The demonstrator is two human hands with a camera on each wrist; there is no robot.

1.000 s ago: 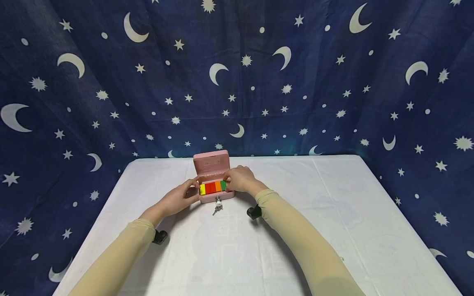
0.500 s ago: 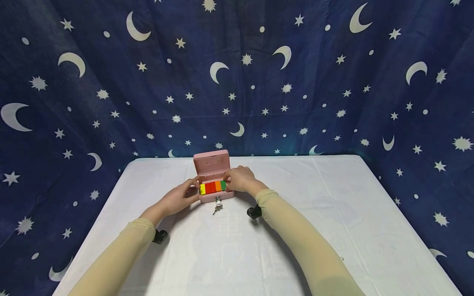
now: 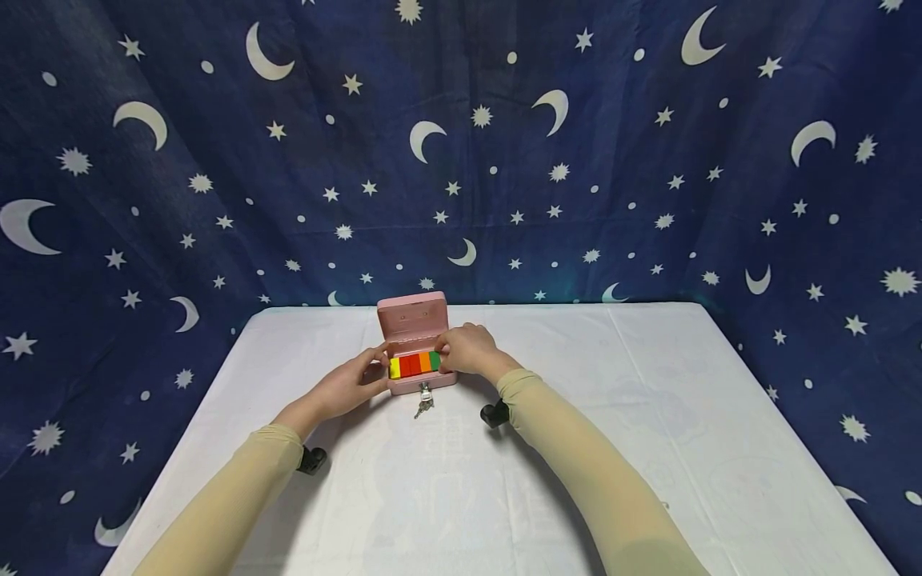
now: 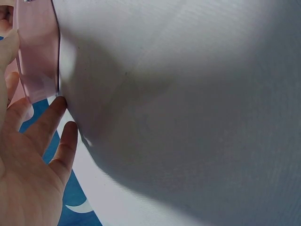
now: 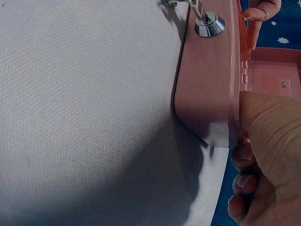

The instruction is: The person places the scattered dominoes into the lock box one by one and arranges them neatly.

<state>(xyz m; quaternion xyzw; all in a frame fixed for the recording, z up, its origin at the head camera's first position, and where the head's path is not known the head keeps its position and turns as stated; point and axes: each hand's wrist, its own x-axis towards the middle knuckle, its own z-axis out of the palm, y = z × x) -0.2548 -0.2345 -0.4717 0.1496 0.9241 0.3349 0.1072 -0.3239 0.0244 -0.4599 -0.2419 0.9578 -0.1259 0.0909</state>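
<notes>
A small pink metal cash box (image 3: 412, 304) stands with its lid raised. Inside, in a row, lie a yellow block (image 3: 394, 368), red blocks (image 3: 410, 366), an orange block (image 3: 425, 362) and a green block (image 3: 435, 361). My left hand (image 3: 344, 388) is at the box's left end, its fairly straight fingers spread along the end wall and rim in the left wrist view. My right hand (image 3: 467, 350) reaches over the right rim, thumb and index finger pinching the green block. Its other fingers (image 5: 244, 183) curl outside the wall, and the thumb tip is hidden inside.
A key ring with keys (image 3: 423, 402) hangs from the round silver lock (image 5: 209, 26) on the box's front. White cloth covers the table (image 3: 432, 496). Behind it hangs a dark blue curtain (image 3: 461, 160) with moons and stars.
</notes>
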